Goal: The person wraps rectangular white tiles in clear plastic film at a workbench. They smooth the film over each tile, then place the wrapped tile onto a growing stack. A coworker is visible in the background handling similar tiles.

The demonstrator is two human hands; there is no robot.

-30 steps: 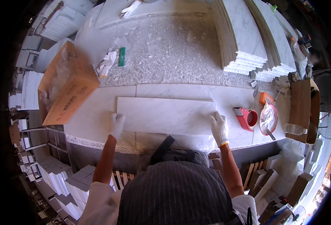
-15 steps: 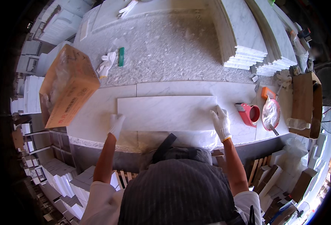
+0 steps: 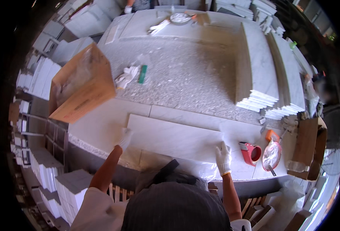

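A long white marble slab (image 3: 174, 136) with faint grey veins lies before me on the worktop. White work gloves cover both of my hands. At the slab's left end, my left hand (image 3: 124, 139) grips the edge, its fingers partly blurred against the pale stone. My right hand (image 3: 224, 156) is closed on the right end, thumb and fingers at the edge. Clear plastic film (image 3: 195, 168) shows under the slab's near side. Right of my right hand stands a red tape dispenser (image 3: 251, 153), apart from the slab.
An open cardboard box (image 3: 87, 98) stands at left, near a loose glove (image 3: 127, 76) and a green block (image 3: 142, 74). Marble slabs (image 3: 260, 65) are stacked at far right. A red bowl of white paste (image 3: 272, 154) sits near a bottle (image 3: 297, 166). Another person's gloved hand (image 3: 128, 9) shows beyond.
The view has tilted and now takes in more of the far side, including another person. Both my hands remain at the slab's ends.
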